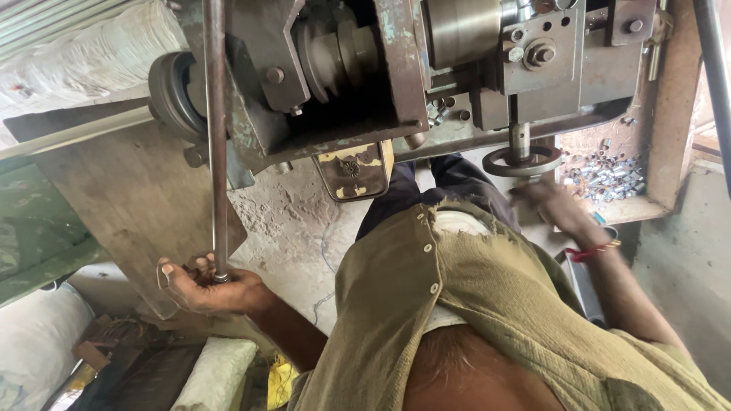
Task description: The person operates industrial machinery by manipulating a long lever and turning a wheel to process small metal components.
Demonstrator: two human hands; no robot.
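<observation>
Gripping the lower end of a long thin metal rod (216,137), the left hand (202,288) sat at about 8 o'clock in the frame, fingers curled shut around the rod tip, palm up. Rod ran nearly vertical from the hand to the top edge at 11 o'clock, passing in front of the lathe-like machine (396,68) and its dark pulley (169,91). Right hand (550,204) was at 3 o'clock, motion-blurred, just below a round handwheel (522,160); fingers looked loosely bent, and I could not tell whether it held or touched the wheel. Red thread band (590,251) on that wrist. Handwheel hung on a short shaft under the machine carriage. At 2 o'clock, a pile of small shiny metal parts (609,176) lay in a rusty tray (655,205), apart from the right hand. Olive buttoned shirt (472,304) filled 5 o'clock. A yellowish plate (352,169) hung under the machine near centre. White sack (34,342) at 8 o'clock, low left corner, well apart from the rod.
</observation>
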